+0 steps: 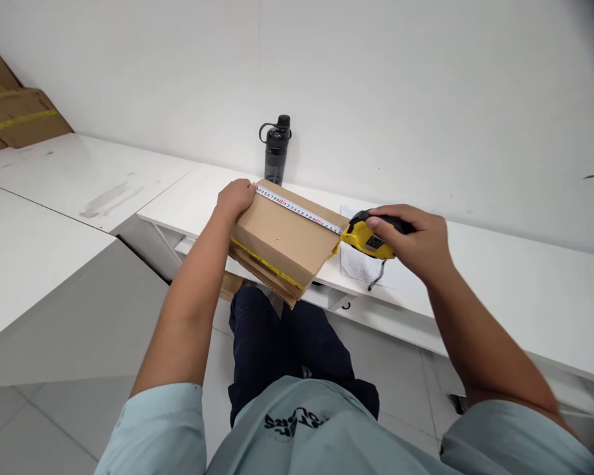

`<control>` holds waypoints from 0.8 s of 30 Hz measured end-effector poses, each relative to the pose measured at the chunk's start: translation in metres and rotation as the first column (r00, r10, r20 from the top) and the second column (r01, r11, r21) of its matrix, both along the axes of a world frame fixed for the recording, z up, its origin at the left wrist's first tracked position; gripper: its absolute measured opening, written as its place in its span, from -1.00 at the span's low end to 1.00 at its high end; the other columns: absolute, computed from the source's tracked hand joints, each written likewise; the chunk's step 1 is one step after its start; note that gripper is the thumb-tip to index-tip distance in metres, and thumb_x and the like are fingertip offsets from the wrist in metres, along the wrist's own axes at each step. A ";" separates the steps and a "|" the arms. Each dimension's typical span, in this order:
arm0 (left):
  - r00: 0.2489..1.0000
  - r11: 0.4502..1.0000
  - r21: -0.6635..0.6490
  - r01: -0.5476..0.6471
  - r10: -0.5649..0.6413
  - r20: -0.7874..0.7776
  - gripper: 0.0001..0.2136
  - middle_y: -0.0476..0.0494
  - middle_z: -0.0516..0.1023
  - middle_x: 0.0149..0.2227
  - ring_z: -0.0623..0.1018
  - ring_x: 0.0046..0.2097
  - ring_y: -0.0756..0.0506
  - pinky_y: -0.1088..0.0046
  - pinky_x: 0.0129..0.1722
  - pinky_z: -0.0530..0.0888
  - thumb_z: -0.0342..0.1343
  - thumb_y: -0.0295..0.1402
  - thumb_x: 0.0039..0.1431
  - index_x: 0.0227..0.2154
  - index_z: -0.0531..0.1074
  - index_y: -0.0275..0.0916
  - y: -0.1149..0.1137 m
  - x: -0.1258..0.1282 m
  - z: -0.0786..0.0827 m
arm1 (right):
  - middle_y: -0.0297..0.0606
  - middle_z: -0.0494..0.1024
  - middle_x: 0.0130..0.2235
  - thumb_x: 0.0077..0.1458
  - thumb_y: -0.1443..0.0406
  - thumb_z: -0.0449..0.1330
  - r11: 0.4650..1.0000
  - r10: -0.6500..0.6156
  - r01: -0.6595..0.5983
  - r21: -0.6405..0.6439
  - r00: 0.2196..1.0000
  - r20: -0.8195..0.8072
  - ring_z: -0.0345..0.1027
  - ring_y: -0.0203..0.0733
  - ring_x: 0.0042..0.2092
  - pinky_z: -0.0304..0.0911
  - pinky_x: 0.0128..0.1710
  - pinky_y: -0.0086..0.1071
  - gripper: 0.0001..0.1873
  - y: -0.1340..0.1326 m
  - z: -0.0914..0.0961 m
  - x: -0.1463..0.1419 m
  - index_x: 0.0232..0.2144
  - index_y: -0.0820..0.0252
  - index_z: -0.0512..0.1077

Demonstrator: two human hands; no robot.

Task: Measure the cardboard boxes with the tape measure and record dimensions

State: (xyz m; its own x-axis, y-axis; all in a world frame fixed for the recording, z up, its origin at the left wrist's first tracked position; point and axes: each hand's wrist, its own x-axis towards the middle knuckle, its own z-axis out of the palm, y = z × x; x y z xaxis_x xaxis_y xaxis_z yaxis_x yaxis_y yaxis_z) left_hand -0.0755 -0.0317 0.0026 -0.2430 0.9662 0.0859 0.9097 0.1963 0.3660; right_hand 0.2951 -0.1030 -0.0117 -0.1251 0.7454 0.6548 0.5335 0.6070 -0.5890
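Observation:
A brown cardboard box [282, 237] with yellow tape along its near side lies on the white table in front of me, overhanging the front edge. Across its top stretches the white blade of a tape measure [363, 237], whose yellow and black case is in my right hand [418, 237]. A dark wrist strap dangles from the case. My left hand [236, 199] is closed at the box's far left corner, its fingers pressing the blade's end against the cardboard. Part of the left fingers is hidden behind the box edge.
A dark shaker bottle [277, 148] stands behind the box by the wall. White paper [359, 265] with writing lies under the tape measure. Several taped cartons [22, 119] are stacked at the far left. An open shelf [371, 316] runs below the white tabletop [499, 280].

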 end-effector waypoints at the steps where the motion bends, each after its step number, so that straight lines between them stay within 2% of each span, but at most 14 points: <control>1: 1.000 1.000 0.001 0.004 -0.004 -0.008 -0.60 -0.31 0.63 0.14 0.57 0.12 -0.34 0.13 0.09 0.48 -0.14 -0.14 0.48 -0.05 0.58 -0.17 0.000 0.000 0.000 | -0.25 0.72 -0.20 0.16 0.01 0.37 1.000 0.009 -0.009 0.013 1.000 0.012 0.64 -0.03 -0.13 0.56 -0.04 -0.12 -0.74 0.002 0.001 -0.004 -0.26 0.01 0.68; 6: 1.000 1.000 0.003 0.009 -0.009 -0.008 -0.59 -0.34 0.63 0.12 0.57 0.10 -0.34 0.13 0.09 0.48 -0.14 -0.14 0.48 -0.05 0.59 -0.20 0.000 -0.002 0.000 | -0.26 0.72 -0.21 0.17 -0.01 0.36 0.999 -0.021 0.021 -0.024 1.000 0.011 0.63 -0.05 -0.16 0.56 -0.11 -0.18 -0.72 0.007 -0.002 -0.005 -0.26 0.01 0.68; 11: 1.000 1.000 0.009 0.014 -0.014 0.008 -0.55 -0.32 0.62 0.15 0.55 0.13 -0.34 0.13 0.12 0.45 -0.17 -0.09 0.49 0.01 0.58 -0.17 0.000 0.001 -0.003 | -0.22 0.72 -0.18 0.20 -0.06 0.33 0.994 -0.081 0.075 -0.081 0.993 -0.081 0.64 -0.03 -0.12 0.56 -0.10 -0.15 -0.64 0.007 -0.011 0.006 -0.20 0.04 0.69; 14: 1.000 1.000 0.006 0.028 -0.028 0.013 -0.47 -0.34 0.59 0.21 0.53 0.20 -0.37 0.10 0.17 0.43 -0.26 -0.05 0.51 0.11 0.55 -0.18 -0.006 0.005 -0.002 | -0.19 0.71 -0.23 0.20 -0.07 0.32 0.990 -0.118 0.102 -0.102 0.979 -0.166 0.63 0.00 -0.17 0.57 -0.16 -0.12 -0.61 0.003 -0.009 0.003 -0.24 0.09 0.68; 16: 0.998 0.998 -0.032 0.052 -0.051 0.029 -0.40 -0.33 0.52 0.31 0.50 0.28 -0.39 0.08 0.23 0.41 -0.26 0.05 0.48 0.25 0.47 -0.18 -0.012 0.006 0.002 | -0.19 0.71 -0.26 0.17 -0.04 0.34 0.988 -0.134 0.114 -0.107 0.970 -0.204 0.63 0.01 -0.19 0.56 -0.18 -0.11 -0.63 -0.003 -0.004 0.001 -0.28 0.11 0.69; 18: 0.993 0.991 -0.087 0.099 -0.094 0.066 -0.27 -0.27 0.41 0.41 0.45 0.35 -0.40 0.08 0.28 0.39 -0.17 0.21 0.39 0.43 0.26 -0.11 -0.019 0.005 0.007 | -0.19 0.72 -0.26 0.15 0.01 0.35 0.987 -0.156 0.142 -0.076 0.961 -0.230 0.63 0.00 -0.20 0.54 -0.17 -0.11 -0.67 -0.012 0.003 0.001 -0.29 0.12 0.70; 20: 0.983 0.977 -0.139 0.164 -0.151 0.100 -0.15 -0.21 0.35 0.46 0.45 0.36 -0.39 0.10 0.27 0.41 -0.07 0.31 0.27 0.50 0.12 -0.03 -0.025 0.004 0.012 | -0.19 0.72 -0.29 0.13 0.06 0.35 0.980 -0.191 0.199 0.005 0.949 -0.250 0.62 -0.02 -0.23 0.52 -0.19 -0.13 -0.71 -0.021 0.011 0.006 -0.30 0.14 0.71; 22: 0.984 0.966 -0.198 0.166 -0.149 0.098 -0.16 -0.21 0.41 0.42 0.51 0.30 -0.40 0.09 0.22 0.47 -0.05 0.33 0.23 0.46 0.22 -0.02 -0.027 0.003 0.015 | -0.19 0.70 -0.34 0.11 0.10 0.35 0.954 -0.247 0.283 0.100 0.930 -0.272 0.59 -0.05 -0.30 0.47 -0.26 -0.17 -0.72 -0.031 0.020 0.015 -0.30 0.17 0.71; 24: 0.999 0.968 -0.249 0.036 -0.031 0.023 -0.20 -0.32 0.51 0.33 0.56 0.24 -0.44 0.04 0.17 0.51 -0.11 0.32 0.27 0.36 0.38 -0.12 -0.024 0.003 0.018 | -0.19 0.68 -0.39 0.08 0.12 0.35 0.920 -0.300 0.356 0.164 0.909 -0.289 0.56 -0.09 -0.36 0.41 -0.34 -0.20 -0.73 -0.042 0.030 0.026 -0.31 0.19 0.72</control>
State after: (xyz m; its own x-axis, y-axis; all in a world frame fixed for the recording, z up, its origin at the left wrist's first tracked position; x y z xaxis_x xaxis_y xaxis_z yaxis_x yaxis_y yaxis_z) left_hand -0.0720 -0.0555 0.0201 -0.2093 0.9642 -0.1630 0.9106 0.2529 0.3269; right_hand 0.3207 -0.1446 0.0184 0.2935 0.5583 0.7760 0.5732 0.5468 -0.6102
